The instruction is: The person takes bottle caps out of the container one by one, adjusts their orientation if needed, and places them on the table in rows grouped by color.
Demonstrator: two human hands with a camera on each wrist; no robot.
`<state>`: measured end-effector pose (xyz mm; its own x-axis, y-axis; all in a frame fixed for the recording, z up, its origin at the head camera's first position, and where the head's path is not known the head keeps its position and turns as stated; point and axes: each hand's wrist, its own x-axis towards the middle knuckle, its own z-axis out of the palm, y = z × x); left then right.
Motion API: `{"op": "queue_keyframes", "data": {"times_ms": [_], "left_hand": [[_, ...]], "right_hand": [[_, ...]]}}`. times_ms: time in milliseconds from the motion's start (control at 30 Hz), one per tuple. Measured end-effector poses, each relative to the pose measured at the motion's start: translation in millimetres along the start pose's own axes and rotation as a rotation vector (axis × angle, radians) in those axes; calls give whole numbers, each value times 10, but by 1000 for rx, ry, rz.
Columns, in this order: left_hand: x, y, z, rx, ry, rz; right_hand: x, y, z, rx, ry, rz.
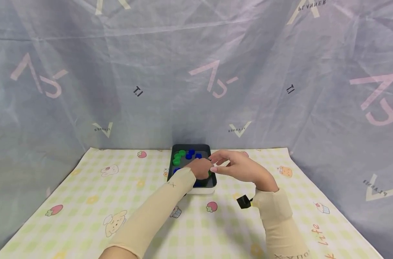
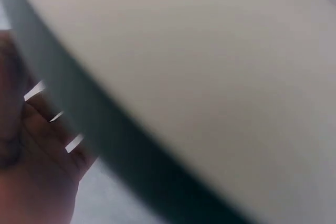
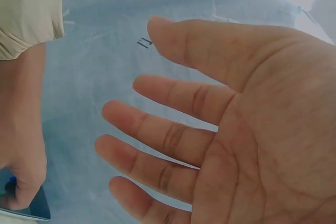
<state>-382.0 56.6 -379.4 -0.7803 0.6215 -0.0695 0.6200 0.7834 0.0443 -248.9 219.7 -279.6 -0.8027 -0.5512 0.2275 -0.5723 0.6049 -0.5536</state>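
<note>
A dark tray (image 1: 201,148) with a white outside stands near the back of the table, holding several small round green caps (image 1: 176,162) and blue caps (image 1: 191,152). My left hand (image 1: 201,169) reaches over the tray's right part, fingers bent downward; its fingertips are hidden in the head view, so I cannot tell whether they pinch a cap. A pale surface with a dark edge (image 2: 105,98) blurs across most of the left wrist view, over part of the fingers. My right hand (image 1: 240,165) hovers just right of the tray, fingers spread and holding nothing.
A checked, cartoon-printed cloth (image 1: 128,201) covers the table. Grey printed curtain (image 1: 144,72) hangs behind the tray and along both sides. A small black cube (image 1: 243,201) is attached near the right sleeve (image 1: 274,212). The left sleeve (image 1: 157,208) crosses low in front of the tray.
</note>
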Motion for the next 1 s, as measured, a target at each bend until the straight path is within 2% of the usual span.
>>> {"op": "queue_keyframes", "data": {"times_ms": [167, 367, 467, 567, 667, 733, 867, 1000], "left_hand": [[-25, 23, 7, 13, -9, 6], [-32, 20, 23, -109, -2, -23], [-48, -15, 11, -155, 36, 3], [-148, -70, -109, -164, 101, 61], [-351, -110, -334, -208, 177, 116], [-544, -125, -513, -254, 243, 154], [-1002, -168, -856, -311, 437, 239], [-1468, -222, -1060, -311, 620, 329]], "right_hand": [[13, -3, 21, 12, -25, -6], [18, -3, 32, 30, -42, -6], [15, -1, 33, 33, -34, -7], [-4, -16, 32, 18, -7, -14], [-50, -68, 16, 31, 14, -22], [-83, -126, 0, 46, 15, -38], [-125, -268, -20, 57, 14, -107], [-147, -403, -16, 48, -36, -162]]}}
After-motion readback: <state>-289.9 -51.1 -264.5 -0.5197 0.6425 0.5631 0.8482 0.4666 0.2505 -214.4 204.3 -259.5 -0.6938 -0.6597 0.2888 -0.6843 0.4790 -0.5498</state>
